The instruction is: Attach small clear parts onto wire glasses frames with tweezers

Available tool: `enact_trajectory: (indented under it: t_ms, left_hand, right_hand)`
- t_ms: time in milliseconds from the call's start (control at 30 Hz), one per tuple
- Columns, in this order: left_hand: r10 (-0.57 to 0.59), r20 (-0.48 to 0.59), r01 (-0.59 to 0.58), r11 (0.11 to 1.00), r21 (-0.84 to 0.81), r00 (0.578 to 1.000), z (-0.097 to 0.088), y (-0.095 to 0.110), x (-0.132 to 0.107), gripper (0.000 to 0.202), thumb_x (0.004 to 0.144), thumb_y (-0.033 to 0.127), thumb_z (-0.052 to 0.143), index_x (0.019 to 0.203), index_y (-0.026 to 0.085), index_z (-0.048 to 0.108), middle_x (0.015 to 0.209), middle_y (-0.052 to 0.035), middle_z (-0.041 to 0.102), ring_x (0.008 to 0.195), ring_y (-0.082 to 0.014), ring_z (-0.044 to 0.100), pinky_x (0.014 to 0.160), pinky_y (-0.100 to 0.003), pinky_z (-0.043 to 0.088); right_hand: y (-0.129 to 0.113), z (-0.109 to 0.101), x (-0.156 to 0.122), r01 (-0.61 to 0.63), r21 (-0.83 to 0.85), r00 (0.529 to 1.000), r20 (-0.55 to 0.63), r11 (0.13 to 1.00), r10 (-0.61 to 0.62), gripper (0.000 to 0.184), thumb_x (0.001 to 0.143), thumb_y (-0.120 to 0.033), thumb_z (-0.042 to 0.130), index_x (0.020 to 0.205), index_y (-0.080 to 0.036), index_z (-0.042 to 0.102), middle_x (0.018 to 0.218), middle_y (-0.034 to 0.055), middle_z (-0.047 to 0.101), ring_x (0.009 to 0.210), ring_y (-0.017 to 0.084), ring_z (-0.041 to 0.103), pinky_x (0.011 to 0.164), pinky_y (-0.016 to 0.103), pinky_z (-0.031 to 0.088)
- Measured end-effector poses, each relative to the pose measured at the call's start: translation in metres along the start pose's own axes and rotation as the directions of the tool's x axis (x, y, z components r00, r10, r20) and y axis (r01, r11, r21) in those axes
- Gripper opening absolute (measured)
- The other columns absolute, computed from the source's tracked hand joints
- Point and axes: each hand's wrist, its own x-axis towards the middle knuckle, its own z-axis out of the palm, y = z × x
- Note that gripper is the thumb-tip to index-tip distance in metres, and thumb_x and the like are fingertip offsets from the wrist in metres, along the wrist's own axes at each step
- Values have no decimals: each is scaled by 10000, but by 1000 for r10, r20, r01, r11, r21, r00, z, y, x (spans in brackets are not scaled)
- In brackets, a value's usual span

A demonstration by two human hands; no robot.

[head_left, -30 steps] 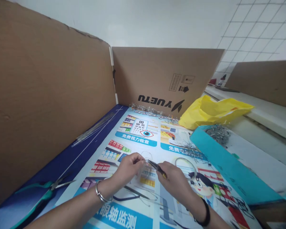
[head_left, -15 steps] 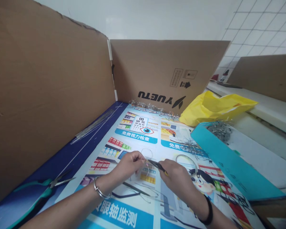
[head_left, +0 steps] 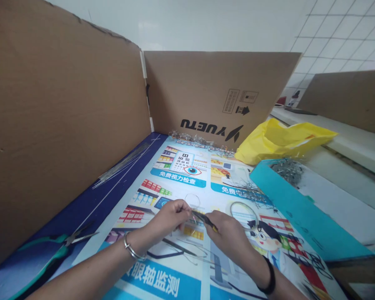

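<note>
My left hand [head_left: 167, 218] is pinched on a thin bent wire [head_left: 192, 201] over the printed poster [head_left: 181, 179], a metal bangle on its wrist. My right hand [head_left: 229, 235] is closed round small dark pliers [head_left: 203, 218] with a yellow handle, whose tips meet the wire at my left fingertips. A black band circles my right wrist. Both hands hover just above the poster, close together.
Cardboard walls [head_left: 65, 116] stand left and behind. Teal-handled pliers [head_left: 59, 241] and a bundle of straight wires [head_left: 121, 164] lie at left. A wire ring [head_left: 243, 210], wire scraps [head_left: 250, 191], a teal sheet [head_left: 300, 212], a pile of metal bits [head_left: 287, 166] and a yellow bag [head_left: 284, 139] lie at right.
The view has tilted up slightly. My hands stay together on the wire, with the pliers' tips drawn a little closer to my left fingers.
</note>
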Motion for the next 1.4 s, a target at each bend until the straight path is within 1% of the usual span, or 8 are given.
enact_trajectory:
  t_ms: [200, 400, 567, 733, 900, 1067, 1233, 1400]
  left_hand:
    - [-7, 15, 7, 1000, 5, 1000, 0, -1, 0, 113, 747, 292, 516, 720, 182, 507, 430, 80, 435, 375, -61, 328, 399, -186, 239]
    - [-21, 43, 20, 1000, 12, 999, 1, 3, -3, 117, 752, 291, 516, 711, 181, 518, 438, 76, 447, 379, -58, 334, 402, -186, 225]
    - [-29, 58, 33, 997, -74, 998, 1, 3, -4, 110, 739, 286, 528, 714, 181, 508, 448, 74, 458, 382, -58, 353, 406, -188, 242]
    - [-31, 62, 37, 994, -106, 998, 2, 4, -5, 97, 728, 270, 526, 703, 179, 504, 443, 78, 451, 377, -57, 345, 404, -189, 242]
    - [-48, 49, 52, 995, -89, 998, 2, 5, -4, 99, 733, 266, 523, 698, 178, 496, 441, 79, 448, 375, -54, 332, 399, -186, 230]
    - [-22, 66, 26, 997, -67, 998, 1, 2, -3, 101, 751, 268, 522, 709, 176, 512, 444, 78, 441, 379, -54, 331, 402, -189, 208]
    - [-8, 84, 13, 998, -66, 996, 1, 0, -2, 80, 728, 243, 528, 694, 170, 528, 471, 73, 439, 394, -56, 344, 418, -195, 223]
    - [-30, 78, 36, 997, -72, 996, 2, 7, -5, 104, 696, 233, 541, 707, 151, 604, 524, 50, 474, 431, -66, 351, 433, -203, 262]
  right_hand:
    - [0, 4, 1, -21, 68, 1000, -10, 997, 22, 171, 828, -238, 439, 747, -200, 584, 743, 15, 619, 687, 161, 569, 586, 245, 321]
    - [-2, 2, 2, -45, 166, 999, 15, 985, 43, 213, 832, -268, 429, 675, -192, 550, 665, 9, 594, 619, 145, 542, 547, 241, 300]
    - [0, 9, 2, -44, 182, 999, 2, 982, 44, 167, 814, -232, 442, 719, -193, 574, 698, 9, 606, 644, 150, 552, 568, 237, 319]
    - [0, 15, 1, -38, 219, 999, 3, 975, 39, 202, 837, -261, 439, 697, -191, 565, 678, 4, 593, 620, 143, 539, 560, 233, 325]
    - [-3, 15, 2, -34, 331, 999, 13, 943, 31, 250, 841, -294, 440, 628, -188, 515, 596, -18, 522, 570, 128, 487, 524, 224, 308]
    - [-4, 16, 3, -39, 441, 999, 4, 897, 41, 292, 837, -329, 454, 587, -182, 483, 552, -36, 451, 546, 116, 436, 505, 219, 296]
    - [-4, 17, 3, -50, 482, 999, 12, 875, 51, 273, 835, -329, 467, 617, -173, 519, 574, -33, 464, 562, 116, 435, 514, 218, 304]
    - [-4, 18, 2, -55, 507, 998, 21, 860, 51, 266, 836, -332, 464, 637, -170, 533, 578, -32, 461, 565, 114, 429, 516, 216, 301]
